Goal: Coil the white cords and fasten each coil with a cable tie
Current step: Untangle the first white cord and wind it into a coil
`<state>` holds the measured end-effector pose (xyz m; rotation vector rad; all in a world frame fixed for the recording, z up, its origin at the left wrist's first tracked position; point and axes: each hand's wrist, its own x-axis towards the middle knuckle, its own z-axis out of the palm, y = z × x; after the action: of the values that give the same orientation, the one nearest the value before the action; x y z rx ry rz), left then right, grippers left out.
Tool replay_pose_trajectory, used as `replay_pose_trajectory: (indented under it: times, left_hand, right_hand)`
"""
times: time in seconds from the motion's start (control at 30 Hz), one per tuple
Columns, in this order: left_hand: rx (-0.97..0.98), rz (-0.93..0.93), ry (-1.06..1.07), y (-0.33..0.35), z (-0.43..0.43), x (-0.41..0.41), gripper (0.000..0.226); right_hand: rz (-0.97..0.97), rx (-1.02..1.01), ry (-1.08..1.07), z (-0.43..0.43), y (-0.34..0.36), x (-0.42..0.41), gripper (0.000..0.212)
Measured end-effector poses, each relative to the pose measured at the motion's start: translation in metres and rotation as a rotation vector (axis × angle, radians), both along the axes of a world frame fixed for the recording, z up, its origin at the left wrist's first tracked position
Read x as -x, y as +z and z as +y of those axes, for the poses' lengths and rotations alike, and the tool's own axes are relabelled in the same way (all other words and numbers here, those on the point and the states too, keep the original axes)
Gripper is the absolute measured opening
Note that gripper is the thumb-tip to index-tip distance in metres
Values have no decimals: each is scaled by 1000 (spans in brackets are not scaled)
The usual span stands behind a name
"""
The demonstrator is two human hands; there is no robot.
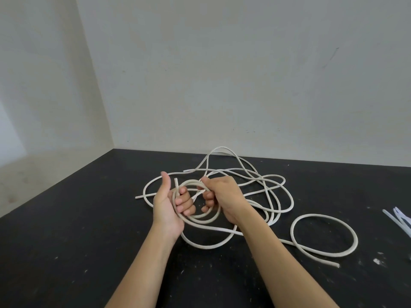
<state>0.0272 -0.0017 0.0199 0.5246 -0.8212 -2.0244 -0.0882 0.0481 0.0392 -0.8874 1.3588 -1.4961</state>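
Observation:
A small coil of white cord (201, 217) hangs between my two hands above the black table (89, 230). My left hand (171, 204) grips the coil's left side, thumb raised, with a cord end sticking up beside the thumb. My right hand (220, 197) pinches the cord at the coil's top right. Behind and right of the hands, loose white cord (266, 185) lies tangled on the table. One loop (323, 235) of it lies flat at the right, ending in a cut tip. Translucent cable ties (398, 218) lie at the right edge.
A pale wall rises close behind the table's far edge. The table's left edge runs diagonally, with a light floor beyond it. Small white specks dot the tabletop.

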Motion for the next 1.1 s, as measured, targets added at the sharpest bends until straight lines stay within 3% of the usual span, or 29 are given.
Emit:
replay_pose_trajectory:
  times: [0.1, 0.2, 0.47, 0.63, 0.8, 0.97, 1.03, 1.1]
  left_hand:
    - [43, -42, -51, 2, 3, 1, 47]
    - [14, -110, -103, 6, 3, -2, 51]
    - [-149, -5, -167, 3, 3, -1, 59]
    - [-84, 60, -209, 10, 6, -5, 33]
    - [-20, -107, -53, 6, 9, 5, 39]
    - [167, -193, 190, 10, 14, 8, 43]
    - [304, -229, 299, 10, 19, 13, 45]
    - [533, -293, 421, 6, 25, 19, 47]
  right_hand:
    - [-109, -43, -2, 1, 3, -2, 32]
    - [-206, -75, 82, 3, 4, -1, 30]
    - [-116, -174, 197, 6, 7, 3, 33]
    - [-34, -95, 152, 6, 8, 3, 34]
    - [192, -75, 127, 8, 5, 7, 36]
    - [663, -70, -321, 13, 21, 3, 41]
    - [559, -82, -310, 16, 30, 0, 43]
    - [299, -189, -100, 21, 38, -10, 45]
